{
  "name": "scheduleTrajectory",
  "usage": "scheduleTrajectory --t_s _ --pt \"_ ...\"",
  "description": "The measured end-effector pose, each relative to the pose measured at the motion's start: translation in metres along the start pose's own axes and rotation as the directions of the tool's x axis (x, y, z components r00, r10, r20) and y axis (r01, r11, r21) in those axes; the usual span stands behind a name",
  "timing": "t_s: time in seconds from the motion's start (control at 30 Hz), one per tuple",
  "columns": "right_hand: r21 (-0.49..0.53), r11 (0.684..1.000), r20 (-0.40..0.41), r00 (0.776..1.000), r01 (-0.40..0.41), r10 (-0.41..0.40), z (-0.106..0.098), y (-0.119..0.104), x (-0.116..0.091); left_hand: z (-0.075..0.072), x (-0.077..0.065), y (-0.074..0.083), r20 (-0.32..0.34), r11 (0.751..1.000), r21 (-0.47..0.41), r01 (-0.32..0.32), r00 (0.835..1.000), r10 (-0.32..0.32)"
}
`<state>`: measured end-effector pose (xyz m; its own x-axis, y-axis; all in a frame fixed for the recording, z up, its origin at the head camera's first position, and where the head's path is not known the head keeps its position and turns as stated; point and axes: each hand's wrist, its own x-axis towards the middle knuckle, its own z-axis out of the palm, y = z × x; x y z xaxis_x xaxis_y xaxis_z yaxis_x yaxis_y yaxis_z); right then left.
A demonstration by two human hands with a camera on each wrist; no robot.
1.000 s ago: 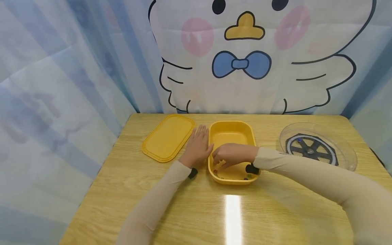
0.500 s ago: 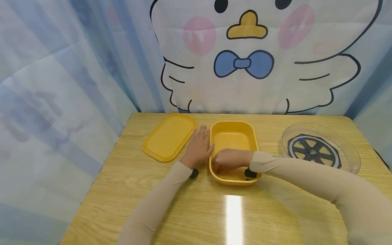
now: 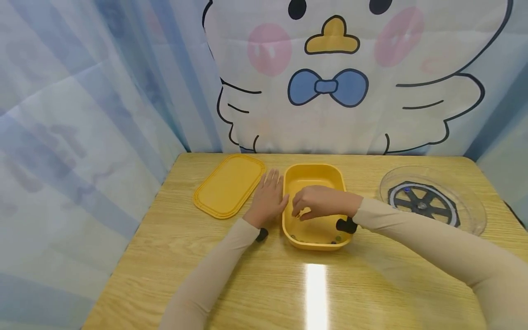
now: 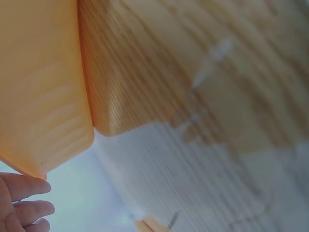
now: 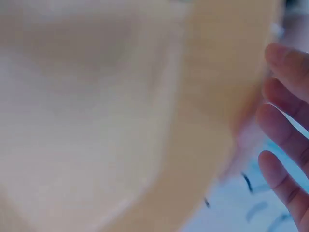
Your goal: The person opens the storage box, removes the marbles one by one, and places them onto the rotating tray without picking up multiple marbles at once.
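Note:
A yellow plastic bin (image 3: 312,173) stands near the middle of the table, with several small glass marbles (image 3: 338,238) along its near end. My right hand (image 3: 319,201) is over the bin's inside, palm down, its thumb and fingertips pinching a small glassy marble (image 3: 299,217). That marble is mostly hidden by the fingers. In the right wrist view, the fingers (image 5: 275,123) appear beside the bin's blurred wall. My left hand (image 3: 266,199) lies with straight fingers against the bin's left side, its thumb at the rim. The left wrist view shows its fingertips by the bin's edge.
The yellow lid (image 3: 228,185) lies flat on the table to the left. At the right is a clear round dish (image 3: 474,220) holding a black spoked wheel (image 3: 421,206) with a blue marble (image 3: 407,189) on it. A printed curtain (image 3: 326,128) hangs behind the table.
My right hand went down to the bin's floor at the near left, then rose and moved slightly right with a marble pinched. My left hand has stayed in place.

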<state>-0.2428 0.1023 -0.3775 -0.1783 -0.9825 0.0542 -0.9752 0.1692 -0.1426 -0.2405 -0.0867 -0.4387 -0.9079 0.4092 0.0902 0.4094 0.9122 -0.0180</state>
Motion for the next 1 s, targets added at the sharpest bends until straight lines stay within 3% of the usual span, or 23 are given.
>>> scheduleTrajectory --t_s 0.2,0.5,0.6,0.77,0.9,1.0 --pt "0.007 0.989 -0.128 0.981 -0.149 0.148 -0.04 0.003 -0.035 0.0 -0.001 0.0 -0.014 1.0 -0.023 0.004 1.0 -0.004" --pt "-0.047 0.928 -0.28 0.897 -0.37 0.344 -0.069 0.026 -0.115 0.003 0.001 -0.001 -0.032 0.999 -0.046 -0.003 0.999 0.001" --pt "-0.029 0.873 -0.259 0.847 -0.487 0.464 -0.069 0.038 -0.141 0.004 0.001 -0.001 -0.029 0.999 -0.054 0.005 1.0 -0.007" --pt "0.038 0.738 -0.185 0.721 -0.674 0.668 -0.056 0.06 -0.185 0.005 0.001 -0.002 -0.031 0.998 -0.066 0.009 0.999 -0.011" --pt "0.098 0.656 -0.101 0.649 -0.748 0.754 -0.041 0.074 -0.216 0.003 0.001 -0.001 -0.026 0.996 -0.085 0.013 1.0 -0.015" --pt "0.126 0.612 -0.04 0.613 -0.781 0.789 -0.029 0.083 -0.234 0.003 0.0 0.001 -0.016 0.996 -0.086 0.016 1.0 -0.018"
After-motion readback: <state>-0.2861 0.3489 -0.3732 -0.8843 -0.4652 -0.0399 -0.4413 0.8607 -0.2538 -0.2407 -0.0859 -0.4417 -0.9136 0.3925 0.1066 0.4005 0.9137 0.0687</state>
